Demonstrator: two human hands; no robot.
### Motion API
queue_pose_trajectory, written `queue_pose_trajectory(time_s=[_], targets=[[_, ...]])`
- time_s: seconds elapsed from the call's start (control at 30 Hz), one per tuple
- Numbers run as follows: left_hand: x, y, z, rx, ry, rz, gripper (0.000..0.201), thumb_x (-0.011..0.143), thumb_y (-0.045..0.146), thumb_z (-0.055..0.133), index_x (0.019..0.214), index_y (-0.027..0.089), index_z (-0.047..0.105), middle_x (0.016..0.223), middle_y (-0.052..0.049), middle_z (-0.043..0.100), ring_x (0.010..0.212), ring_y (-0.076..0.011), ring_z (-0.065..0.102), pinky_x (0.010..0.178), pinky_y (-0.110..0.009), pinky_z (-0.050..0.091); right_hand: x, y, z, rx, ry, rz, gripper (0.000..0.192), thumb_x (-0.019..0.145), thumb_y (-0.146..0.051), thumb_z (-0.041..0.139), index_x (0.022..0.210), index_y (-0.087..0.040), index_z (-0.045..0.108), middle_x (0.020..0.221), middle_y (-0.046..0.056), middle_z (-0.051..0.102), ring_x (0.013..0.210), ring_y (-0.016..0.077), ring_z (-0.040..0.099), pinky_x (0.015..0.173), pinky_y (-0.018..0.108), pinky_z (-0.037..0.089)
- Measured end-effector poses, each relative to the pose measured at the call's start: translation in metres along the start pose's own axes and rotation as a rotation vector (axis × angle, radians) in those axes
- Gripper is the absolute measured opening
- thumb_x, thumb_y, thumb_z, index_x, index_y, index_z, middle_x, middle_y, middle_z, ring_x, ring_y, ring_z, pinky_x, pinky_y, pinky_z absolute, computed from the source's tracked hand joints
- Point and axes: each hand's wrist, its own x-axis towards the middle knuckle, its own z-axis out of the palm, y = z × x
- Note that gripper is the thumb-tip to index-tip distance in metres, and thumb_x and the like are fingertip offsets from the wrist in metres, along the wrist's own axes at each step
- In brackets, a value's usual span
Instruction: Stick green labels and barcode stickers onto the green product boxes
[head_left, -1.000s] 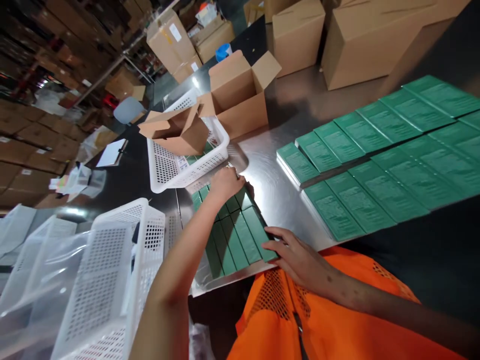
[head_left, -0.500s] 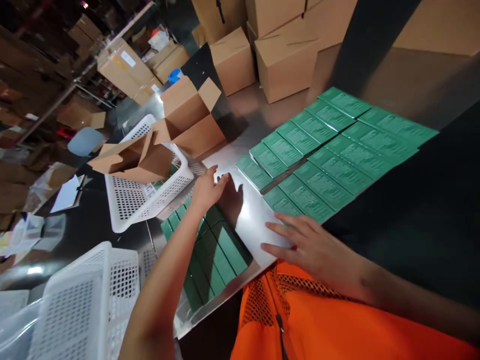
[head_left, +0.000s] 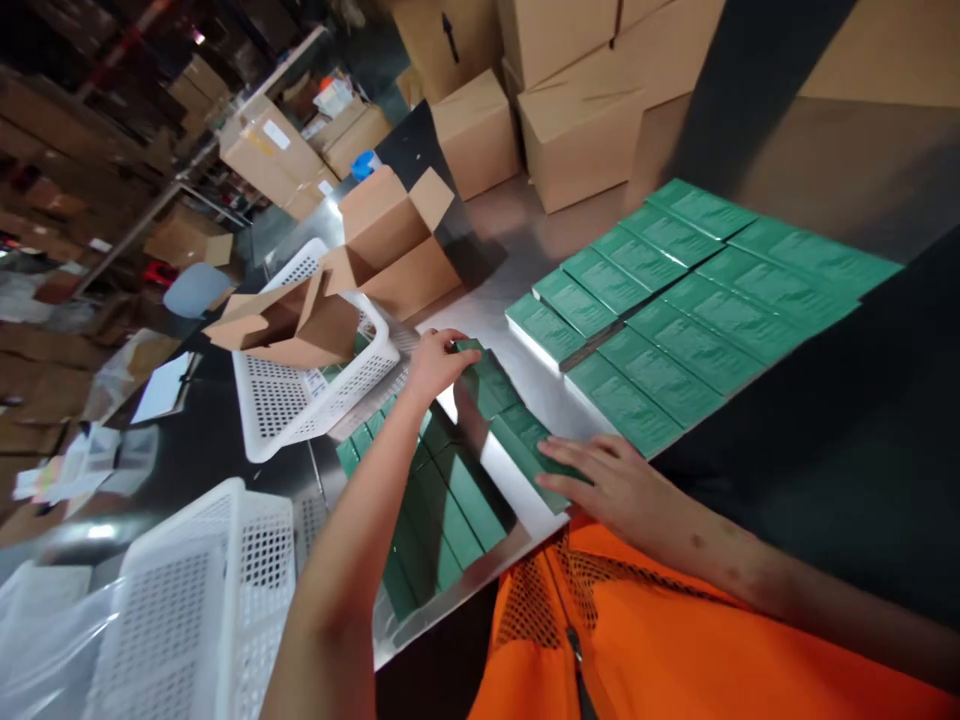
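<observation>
With my left hand [head_left: 439, 362] and right hand [head_left: 600, 480] pinching a row of green boxes [head_left: 510, 415] at centre frame, I judge uneven squeeze could buckle it onto the counter [head_left: 517, 265].

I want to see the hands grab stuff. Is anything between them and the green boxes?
No. The left hand and right hand already grip the ends of a row of green boxes, raised over the metal table.

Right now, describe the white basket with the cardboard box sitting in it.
The white perforated plastic basket stands upright on the steel table, left of the left hand. Its walls are pierced with small holes under a solid rim. An open brown cardboard box rests tilted across its top. Green packs and a label show inside. Neither hand touches it.
</observation>
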Motion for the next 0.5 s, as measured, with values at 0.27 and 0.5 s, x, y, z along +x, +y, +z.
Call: queue_pose_trajectory(time_s=[0.27,0.5], targets=[[-0.03,-0.035,-0.007,0.216,-0.027,-0.182,0.041,0.082,0.044,0.059,0.104,0.012,0.071,0.119,-0.022,0.065,0.117,-0.0394,0.059,0.096,-0.047,0.046,0.024,-0.025,0.036,0.277,0.016,0.035,0.023,0.088,-0.013,0.058,0.109,-0.021,0.065,0.119,0.012,0.065,0.105,0.0255,0.066,0.087,0.042,0.058],[-0.037,-0.038,0.001,0.227,-0.013,-0.161,0.032,0.087,0.039,0.05,0.102,0.016,0.067,0.108,-0.016,0.072,0.103,-0.0298,0.067,0.087,-0.037,0.049,0.027,-0.029,0.035,0.296,-0.002,0.06,0.029,0.084,-0.008,0.056,0.108,-0.022,0.063,0.117,0.011,0.064,0.101,0.0241,0.067,0.085,0.039,0.06]])
